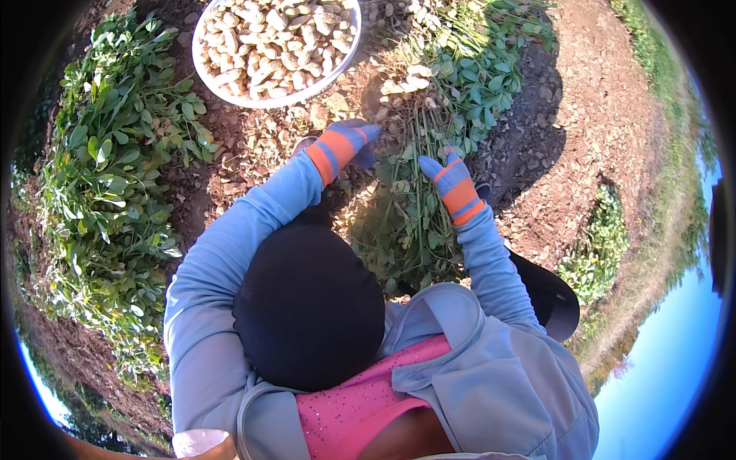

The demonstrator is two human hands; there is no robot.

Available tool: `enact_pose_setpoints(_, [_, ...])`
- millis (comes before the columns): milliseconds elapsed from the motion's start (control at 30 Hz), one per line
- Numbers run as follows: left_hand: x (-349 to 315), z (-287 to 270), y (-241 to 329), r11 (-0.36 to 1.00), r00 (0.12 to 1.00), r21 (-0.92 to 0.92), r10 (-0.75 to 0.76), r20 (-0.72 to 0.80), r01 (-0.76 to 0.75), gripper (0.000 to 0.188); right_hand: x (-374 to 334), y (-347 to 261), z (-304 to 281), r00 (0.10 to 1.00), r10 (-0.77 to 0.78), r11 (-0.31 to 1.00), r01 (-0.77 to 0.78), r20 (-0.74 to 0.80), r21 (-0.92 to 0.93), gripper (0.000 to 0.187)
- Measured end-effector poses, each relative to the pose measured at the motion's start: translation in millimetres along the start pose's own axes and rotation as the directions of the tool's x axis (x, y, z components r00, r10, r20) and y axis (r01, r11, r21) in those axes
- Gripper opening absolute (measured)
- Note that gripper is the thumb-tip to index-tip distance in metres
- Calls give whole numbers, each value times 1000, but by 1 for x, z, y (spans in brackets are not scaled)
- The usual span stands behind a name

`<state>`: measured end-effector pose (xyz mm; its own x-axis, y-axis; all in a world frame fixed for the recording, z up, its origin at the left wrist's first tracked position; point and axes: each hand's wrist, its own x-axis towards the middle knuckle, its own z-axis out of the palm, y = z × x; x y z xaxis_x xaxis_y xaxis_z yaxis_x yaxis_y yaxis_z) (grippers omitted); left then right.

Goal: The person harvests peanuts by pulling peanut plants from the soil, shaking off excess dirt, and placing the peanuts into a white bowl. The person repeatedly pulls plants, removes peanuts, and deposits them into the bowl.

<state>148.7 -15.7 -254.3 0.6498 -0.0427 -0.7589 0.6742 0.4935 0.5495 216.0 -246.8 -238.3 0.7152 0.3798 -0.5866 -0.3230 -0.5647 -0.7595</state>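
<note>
A bunch of peanut plants [414,201] lies in front of me between my hands, its leaves toward my lap. Pale peanuts [406,83] show at its root end. My right hand [452,186], in a blue and orange striped glove, is closed at the right side of the stems; the leaves partly hide its grip. Just left of the bunch is my left hand [343,149], gloved alike, its fingers apart and nothing visible in them. Beyond it stands a round white tub [300,97] heaped with peanuts [276,46].
A long row of leafy plants [115,184] lies on the left. More uprooted plants [479,73] are piled beyond my right hand. Reddish, cloddy soil [594,100] stretches to the right, with a small green clump [598,249]. A round black shape [307,307] covers part of my lap.
</note>
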Motion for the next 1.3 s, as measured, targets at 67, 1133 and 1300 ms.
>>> enact_pose_setpoints(67, [0, -3, -3, 998, 999, 56, 26, -24, -25, 28, -6, -21, -9, 1000, -15, 999, 14, 25, 36, 77])
enact_pose_setpoints(1133, [9, 36, 21, 990, 967, -67, 137, 214, -126, 38, -65, -80, 76, 972, -232, 831, 175, -43, -527, 79])
enact_pose_setpoints(1300, [70, 24, -2, 922, 868, -148, 387, 310, -358, 34, -86, -94, 61, 974, -227, 837, 205, 19, -508, 79])
